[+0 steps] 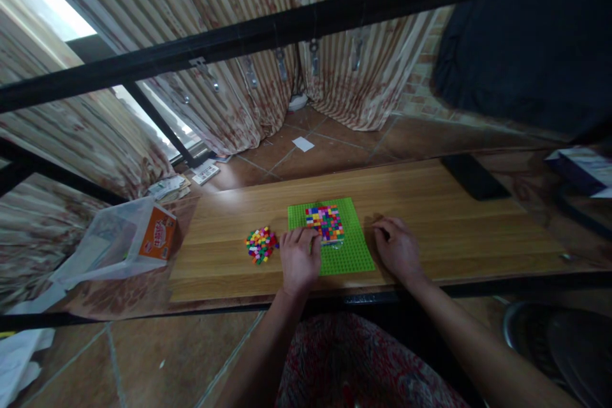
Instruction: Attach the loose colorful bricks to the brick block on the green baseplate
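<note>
Curling fingers at one baseplate (351,261): one left hand (300,261), one right hand (398,250), pinches unclear.

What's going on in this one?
A person is working with small colorful blocks on a green studded baseplate. The left hand is over the plate's left part, its fingertips close to a multicolored block patch; whether it holds a block is hidden. The right hand is loosely curled just right of the plate. A loose block pile lies to the left on the wooden tabletop.
</note>
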`<state>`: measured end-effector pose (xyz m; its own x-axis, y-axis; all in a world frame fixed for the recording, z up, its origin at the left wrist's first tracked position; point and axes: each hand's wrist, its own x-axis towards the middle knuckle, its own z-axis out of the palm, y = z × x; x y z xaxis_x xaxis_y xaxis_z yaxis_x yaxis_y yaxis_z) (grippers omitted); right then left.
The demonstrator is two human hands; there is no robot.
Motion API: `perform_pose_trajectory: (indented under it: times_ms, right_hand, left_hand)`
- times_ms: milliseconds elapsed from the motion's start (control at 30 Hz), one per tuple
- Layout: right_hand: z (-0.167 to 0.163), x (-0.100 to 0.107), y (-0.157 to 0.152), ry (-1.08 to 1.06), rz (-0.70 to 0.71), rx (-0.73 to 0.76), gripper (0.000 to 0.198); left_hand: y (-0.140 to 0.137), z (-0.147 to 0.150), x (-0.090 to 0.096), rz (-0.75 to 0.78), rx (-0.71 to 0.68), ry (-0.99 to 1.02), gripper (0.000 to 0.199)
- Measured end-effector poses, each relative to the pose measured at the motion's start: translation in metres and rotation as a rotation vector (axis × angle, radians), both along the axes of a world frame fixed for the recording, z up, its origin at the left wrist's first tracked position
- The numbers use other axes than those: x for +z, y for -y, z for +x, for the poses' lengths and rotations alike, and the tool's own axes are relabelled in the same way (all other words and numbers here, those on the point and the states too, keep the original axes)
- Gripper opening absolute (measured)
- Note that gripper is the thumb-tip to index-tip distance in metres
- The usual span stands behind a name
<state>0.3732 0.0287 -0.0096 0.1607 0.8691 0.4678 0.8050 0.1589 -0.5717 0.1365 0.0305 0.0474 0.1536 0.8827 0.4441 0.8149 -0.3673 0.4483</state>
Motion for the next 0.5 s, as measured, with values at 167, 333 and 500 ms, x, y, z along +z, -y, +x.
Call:
perform_pose_trajectory:
  times_ms: [167,333,500]
  right_hand:
    - [0.0006,-0.0007,-0.0002,-0.006,0.004,0.004,0.021]
    - [0.0005,-0.0003,-0.0001,-0.019,0.001,0.007,0.022]
    - [0.0003,-0.0009,-0.0001,-0.017,-0.006,0.003,0.022]
  left_hand:
    - [0.0020,-0.0011,0.0010,-0.004,-0.001,0.037,0.010]
    - [0.0007,-0.0034,0.0018,0.010,0.013,0.093,0.012]
    - [-0.0001,-0.0039,0.0027,0.018,0.028,0.166,0.009]
